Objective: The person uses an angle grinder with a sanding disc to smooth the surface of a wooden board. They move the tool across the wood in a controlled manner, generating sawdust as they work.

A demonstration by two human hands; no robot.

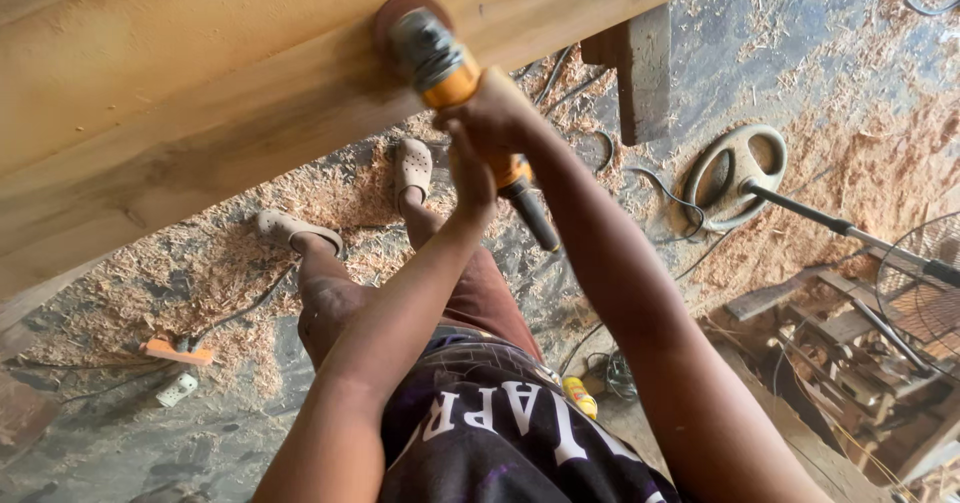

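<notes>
**Grinder pressed to plank edge, both hands on tool**

Both hands wrapped on orange angle grinder w/ black rear handle, approx centre frame, a bit toward 12 o'clock. Right hand closed round the orange body just behind the grey metal head, knuckles up. Left hand closed against the body from below, at 6 o'clock of the right, fingers curled on the grip; exact finger wrap partly hidden by the right hand. Reddish-brown sanding disc at the tool's front, touching the lower edge of a big pale wooden plank that fills the frame's 10–12 o'clock part. Black handle end pointing down toward 5 o'clock, betw. the two forearms.

Below: bare legs, dark red shorts, two pale clogs on a grey floor thick w/ wood shavings. Dark printed shirt at 6 o'clock.

Round the floor: thin black cables snaking through shavings nr centre; flat loop-shaped tool head on a long dark pole at 3 o'clock of the hands; wire fan guard at frame's far 3 o'clock edge; heap of wooden offcuts and frame bits at 4 o'clock. Small orange tool and white plug block at 8 o'clock, well apart from the hands. Yellow-handled item nr the shirt, kind unclear.

Containers: none visible to report on, so no contents.
</notes>
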